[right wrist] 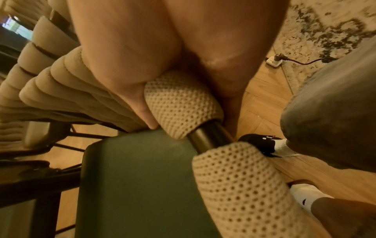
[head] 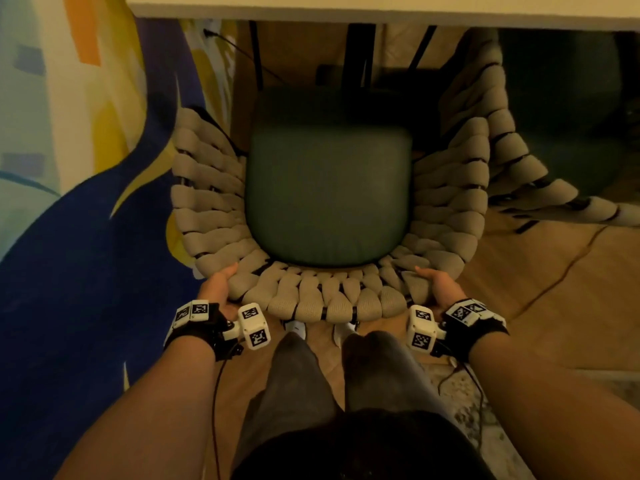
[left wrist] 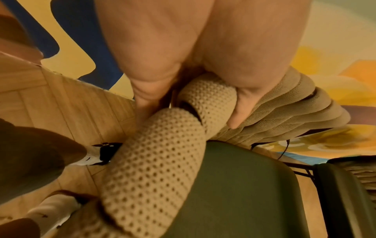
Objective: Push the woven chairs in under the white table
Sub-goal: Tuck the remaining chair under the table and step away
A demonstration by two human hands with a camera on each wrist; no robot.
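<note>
My left hand (head: pixel 217 284) and right hand (head: pixel 437 285) grip the near rim of the woven chair (head: pixel 311 299), fingers (left wrist: pixel 237 111) clamped round its padded backrest at the 2 near corners. The chair faces far, its green seat (head: pixel 327 199) reaching toward the white table (head: pixel 346 8), front edge under it. A second woven chair (head: pixel 512 161) stands right.

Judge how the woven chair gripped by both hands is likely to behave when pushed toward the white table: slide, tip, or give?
The woven chair probably pushes true: left hand and right hand grip opposite ends of its back rim. The padded weave may squash slightly, but a metal tube underneath looks stiff. On the wood floor it likely slides rather than tips.
</note>
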